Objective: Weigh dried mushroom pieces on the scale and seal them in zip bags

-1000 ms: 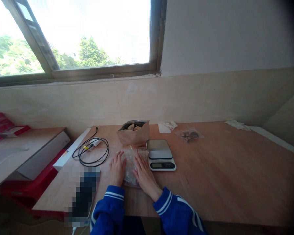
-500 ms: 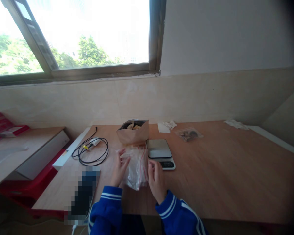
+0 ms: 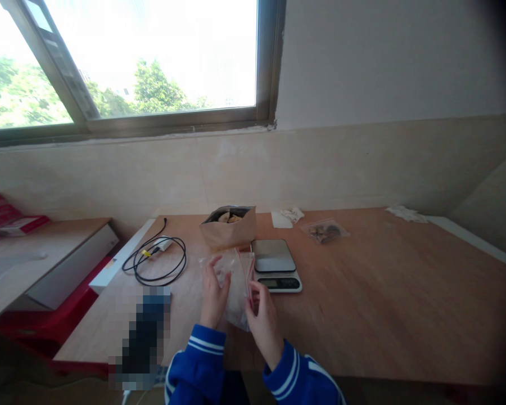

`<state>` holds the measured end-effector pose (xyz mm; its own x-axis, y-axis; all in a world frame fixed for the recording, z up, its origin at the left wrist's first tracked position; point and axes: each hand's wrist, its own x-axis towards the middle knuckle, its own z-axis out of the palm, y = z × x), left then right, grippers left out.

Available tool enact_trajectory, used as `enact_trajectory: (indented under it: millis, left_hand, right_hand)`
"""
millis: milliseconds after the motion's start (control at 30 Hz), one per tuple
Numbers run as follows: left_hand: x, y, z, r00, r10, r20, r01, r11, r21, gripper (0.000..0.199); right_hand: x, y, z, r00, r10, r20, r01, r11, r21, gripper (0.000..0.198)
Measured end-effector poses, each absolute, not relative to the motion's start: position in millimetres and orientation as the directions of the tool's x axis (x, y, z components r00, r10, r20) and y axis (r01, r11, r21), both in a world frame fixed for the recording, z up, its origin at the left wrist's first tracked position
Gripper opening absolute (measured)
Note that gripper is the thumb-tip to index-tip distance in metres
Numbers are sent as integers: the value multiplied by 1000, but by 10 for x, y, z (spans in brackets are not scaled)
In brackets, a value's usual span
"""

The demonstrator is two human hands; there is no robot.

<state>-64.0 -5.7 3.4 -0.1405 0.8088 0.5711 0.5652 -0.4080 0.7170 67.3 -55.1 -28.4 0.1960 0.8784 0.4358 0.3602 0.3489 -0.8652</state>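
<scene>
We hold the clear bag (image 3: 236,287) above the surface's (image 3: 362,292) near edge, left hand (image 3: 214,295) and right hand (image 3: 263,318) each pinching it, beside the scale (image 3: 275,265).

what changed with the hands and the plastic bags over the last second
Both hands lay flat on the clear plastic bags on the table. The left hand and right hand have since picked them up and drawn closer together, holding them upright. The scale, brown paper bag and black cable stayed put.
</scene>
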Motion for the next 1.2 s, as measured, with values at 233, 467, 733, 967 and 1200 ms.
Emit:
enact_trajectory:
  millis: [233,467,733,967,1200]
  left_hand:
    - [-757,-31,266,-237,775,586,640,-329,694,45]
    - [-762,7,-136,-354,887,296,848,170,502,44]
    - [-845,8,-49,-379,869,319,773,107,626,59]
    - [-694,-118,255,-383,728,569,818,-19,575,47]
    - [-432,-324,284,-290,725,625,783,-196,590,32]
  right_hand:
    - [547,-355,-87,33,844,536,425,473,-772,43]
    - [464,-297,-352,-135,869,477,814,371,-446,40]
    - [793,-343,-206,-108,824,556,761,428,-488,40]
    - [2204,541,-262,328,661,674,836,130,-534,35]
    - [3000,1128,-648,343,780,523,915,-151,-375,51]
